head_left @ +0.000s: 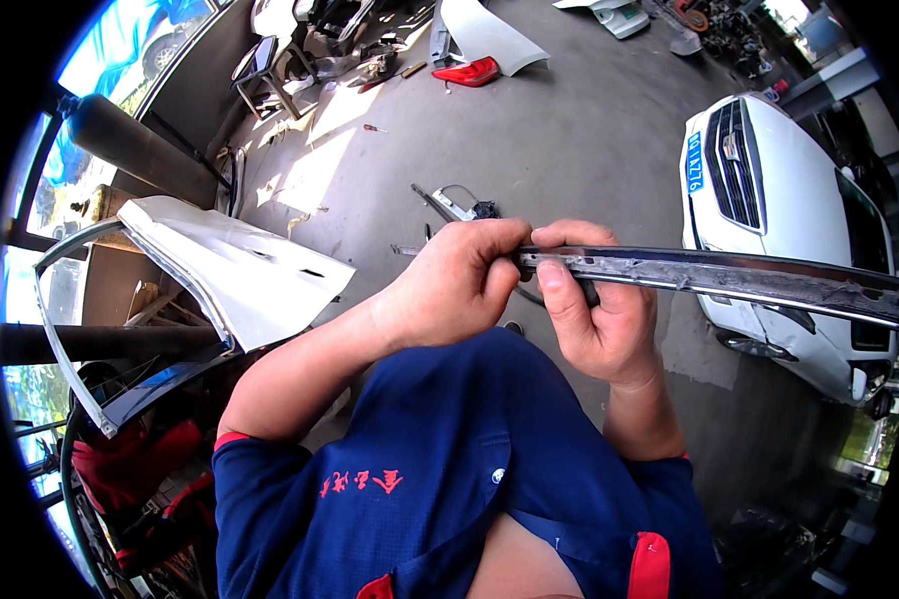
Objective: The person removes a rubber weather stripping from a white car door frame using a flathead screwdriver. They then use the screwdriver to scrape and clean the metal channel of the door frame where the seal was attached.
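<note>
A long, narrow dark trim strip (739,280) with a metal edge and patches of grey residue stretches from my hands out to the right. My left hand (449,280) grips its left end with curled fingers. Just right of that, my right hand (604,329) holds the strip, thumb pressed on the near side and fingers curled over and behind it. On the floor beyond my hands lies a metal mechanism (454,205) with a black motor, partly hidden.
A white door panel (240,275) with a window frame leans at left, below a dark cylinder (140,140). A white car (719,190) stands at right. Body parts lie farther back, including a white panel (479,30), a red tail lamp (469,72) and a stool (265,70).
</note>
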A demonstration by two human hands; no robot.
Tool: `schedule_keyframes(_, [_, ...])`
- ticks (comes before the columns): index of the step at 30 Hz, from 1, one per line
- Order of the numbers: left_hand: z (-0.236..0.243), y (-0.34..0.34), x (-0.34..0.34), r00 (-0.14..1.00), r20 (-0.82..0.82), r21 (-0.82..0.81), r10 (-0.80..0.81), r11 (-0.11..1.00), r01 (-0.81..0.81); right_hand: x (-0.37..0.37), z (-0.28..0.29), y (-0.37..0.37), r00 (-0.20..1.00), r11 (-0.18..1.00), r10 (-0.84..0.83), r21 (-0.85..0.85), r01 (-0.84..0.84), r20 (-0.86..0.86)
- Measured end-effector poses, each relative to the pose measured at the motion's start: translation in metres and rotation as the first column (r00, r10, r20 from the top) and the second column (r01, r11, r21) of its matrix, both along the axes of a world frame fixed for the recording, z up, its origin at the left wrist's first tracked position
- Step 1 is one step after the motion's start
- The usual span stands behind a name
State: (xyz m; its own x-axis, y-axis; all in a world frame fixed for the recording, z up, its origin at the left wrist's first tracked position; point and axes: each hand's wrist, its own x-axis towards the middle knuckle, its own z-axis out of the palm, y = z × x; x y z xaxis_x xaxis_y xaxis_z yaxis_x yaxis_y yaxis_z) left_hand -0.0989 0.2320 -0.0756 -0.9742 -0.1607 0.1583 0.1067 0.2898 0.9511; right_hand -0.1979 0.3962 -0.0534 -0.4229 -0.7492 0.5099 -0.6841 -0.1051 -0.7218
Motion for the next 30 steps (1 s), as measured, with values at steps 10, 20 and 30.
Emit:
schedule_keyframes(10, [-0.007, -0.013, 0.003, 0.988, 0.059, 0.221, -0.143, 0.967, 0.127, -0.008, 0.007, 0.001, 0.999, 1.0, 0.002, -0.012, -0.001, 0.052])
schedule_keyframes(20, [0.0, -0.007, 0.006, 0.98, 0.185, 0.221, -0.066, 0.975, 0.024, -0.004, 0.007, -0.004, 0.998, 1.0, 0.018, 0.001, -0.018, -0.064])
schedule_keyframes(30, [-0.01, -0.006, 0.004, 0.988, 0.143, 0.206, -0.053, 0.978, 0.023, -0.003, 0.007, -0.006, 0.997, 0.998, 0.03, 0.054, -0.027, -0.064])
